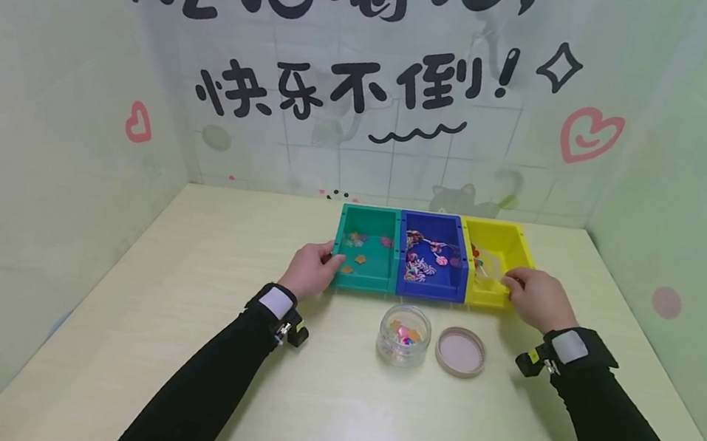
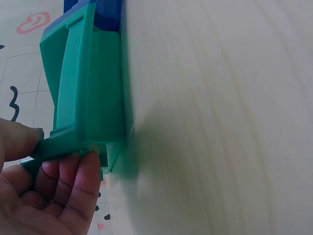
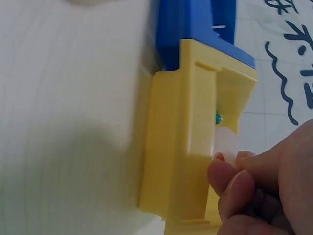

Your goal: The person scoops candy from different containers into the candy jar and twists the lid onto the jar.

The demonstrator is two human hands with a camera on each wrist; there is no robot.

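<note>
Clear piece (image 1: 488, 264), pinched by right hand (image 1: 539, 299), lies left of it, centre-right of frame; left hand (image 1: 310, 268) grips green bin (image 1: 377, 265).

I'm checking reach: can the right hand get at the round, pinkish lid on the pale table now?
Probably yes: nothing covers the lid, which lies in front of the yellow plastic bin. The right hand, though, seems to pinch a translucent item at that bin, which it would likely release first.
</note>
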